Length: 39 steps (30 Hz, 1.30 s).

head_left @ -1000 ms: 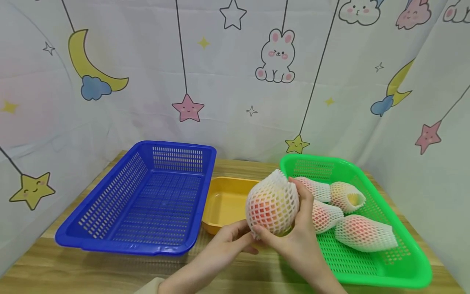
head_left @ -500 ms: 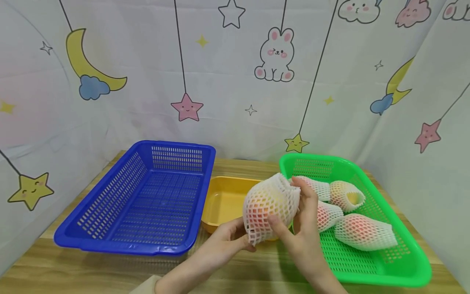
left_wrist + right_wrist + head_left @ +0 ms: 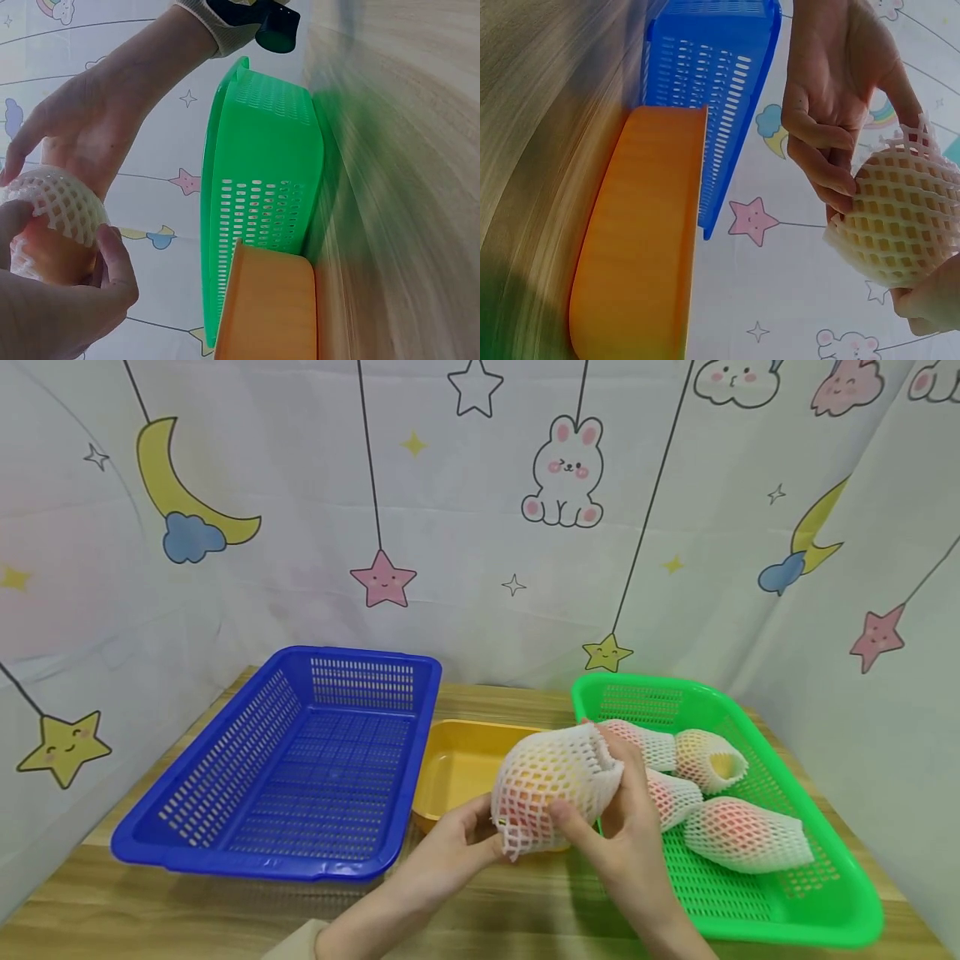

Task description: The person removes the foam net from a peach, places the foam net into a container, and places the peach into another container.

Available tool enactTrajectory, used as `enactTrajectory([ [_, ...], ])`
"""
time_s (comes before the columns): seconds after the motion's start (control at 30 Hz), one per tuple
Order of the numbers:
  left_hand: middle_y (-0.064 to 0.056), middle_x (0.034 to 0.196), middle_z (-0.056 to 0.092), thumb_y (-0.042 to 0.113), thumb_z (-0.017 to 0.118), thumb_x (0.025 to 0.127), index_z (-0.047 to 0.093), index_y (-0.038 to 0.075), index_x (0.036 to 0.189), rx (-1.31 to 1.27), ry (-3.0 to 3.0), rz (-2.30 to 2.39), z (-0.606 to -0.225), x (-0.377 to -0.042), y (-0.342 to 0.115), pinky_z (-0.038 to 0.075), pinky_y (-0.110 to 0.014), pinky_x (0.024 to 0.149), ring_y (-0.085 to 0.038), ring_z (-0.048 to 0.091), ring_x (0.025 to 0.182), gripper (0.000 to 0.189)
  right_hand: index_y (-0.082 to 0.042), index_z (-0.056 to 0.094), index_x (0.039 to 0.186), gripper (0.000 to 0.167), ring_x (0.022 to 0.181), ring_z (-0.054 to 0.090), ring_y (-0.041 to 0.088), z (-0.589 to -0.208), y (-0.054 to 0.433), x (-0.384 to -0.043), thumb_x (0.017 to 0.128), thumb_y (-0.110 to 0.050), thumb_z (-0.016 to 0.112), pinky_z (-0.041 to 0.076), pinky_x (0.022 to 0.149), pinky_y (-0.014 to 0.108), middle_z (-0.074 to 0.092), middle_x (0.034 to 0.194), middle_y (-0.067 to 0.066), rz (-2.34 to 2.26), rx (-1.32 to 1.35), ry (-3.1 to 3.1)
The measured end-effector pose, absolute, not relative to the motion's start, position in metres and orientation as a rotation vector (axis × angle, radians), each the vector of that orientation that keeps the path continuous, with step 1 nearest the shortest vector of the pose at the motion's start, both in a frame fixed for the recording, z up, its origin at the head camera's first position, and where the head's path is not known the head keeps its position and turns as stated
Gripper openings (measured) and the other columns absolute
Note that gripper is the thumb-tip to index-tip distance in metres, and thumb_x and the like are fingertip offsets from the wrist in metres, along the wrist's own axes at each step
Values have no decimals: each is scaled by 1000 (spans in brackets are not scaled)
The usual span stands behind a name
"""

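Both hands hold a round red-and-yellow fruit (image 3: 543,781) in a white foam net sleeve, raised above the table in front of the yellow tub. The left hand (image 3: 450,852) grips its lower left, by the net's edge. Along the right side curls the right hand (image 3: 630,835), its thumb pressed on the near face. In the left wrist view, bare orange-red skin of the fruit (image 3: 64,255) shows below the net. The right wrist view has the netted side of the fruit (image 3: 907,214), with the left hand's fingers (image 3: 825,172) at its edge.
A green basket (image 3: 855,893) at the right holds several fruits in foam nets (image 3: 742,835). To the left stands a blue basket (image 3: 337,777) with nothing in it. The yellow tub (image 3: 457,777) sits between them on the wooden table (image 3: 225,918). A patterned cloth (image 3: 480,635) hangs behind.
The fruit has tipped so the net's gathered end points right, towards the right hand. The net's lower left edge has lifted, and the right thumb has slid up the near face.
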<state>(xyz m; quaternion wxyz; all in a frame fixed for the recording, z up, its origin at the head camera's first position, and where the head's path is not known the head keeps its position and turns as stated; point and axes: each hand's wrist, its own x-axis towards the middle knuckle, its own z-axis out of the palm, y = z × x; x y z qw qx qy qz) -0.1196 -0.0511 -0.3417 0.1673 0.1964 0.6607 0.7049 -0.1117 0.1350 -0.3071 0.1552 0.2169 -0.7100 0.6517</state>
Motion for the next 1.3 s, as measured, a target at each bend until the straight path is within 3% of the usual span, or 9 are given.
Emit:
enactTrajectory([
  [0.13,-17,122,58,18,61,91,43,-1,140,538,1890,2015,-341,-120,-52,47,-27,91,-11,56,102,56,-9,36,141,64,113,56,19,-307,135,-110,85,8,60,51,91,24,43,135,12,1863,650,-2049],
  [0.4,-17,130,53,13,61,86,36,3,145,591,1793,2065,-343,-123,-53,47,-24,89,-12,57,106,65,-6,37,139,40,111,55,16,-307,136,-106,100,-2,38,49,91,22,49,125,15,1859,711,-2042],
  [0.5,-14,129,53,11,62,83,34,3,146,616,1749,2098,-345,-123,-53,48,-24,90,-12,58,106,69,-4,39,136,36,110,54,16,-307,136,-106,101,-2,37,48,92,22,49,125,14,1857,730,-2029],
  [0.77,-9,127,53,1,62,77,29,5,148,629,1713,2148,-346,-123,-53,50,-24,85,-13,58,103,78,0,44,131,33,109,59,14,-306,138,-105,98,4,40,51,89,23,56,128,10,1822,803,-2022],
  [0.93,-12,129,51,-2,61,74,32,10,147,598,1721,2150,-345,-122,-52,50,-27,85,-15,58,104,80,3,49,127,33,118,58,17,-304,141,-106,95,9,44,50,93,22,58,134,11,1792,846,-1987],
  [1.13,-13,129,51,-3,62,74,35,10,144,577,1750,2144,-343,-124,-54,50,-27,83,-16,58,103,76,10,56,117,34,107,54,11,-303,145,-111,84,17,55,47,88,18,60,116,4,1664,856,-1868],
  [1.3,-11,129,51,-3,62,71,36,9,142,608,1781,2146,-342,-125,-56,50,-27,84,-18,57,105,76,8,61,111,31,97,55,9,-296,153,-109,82,16,60,47,83,17,61,108,-1,1618,795,-1938],
])
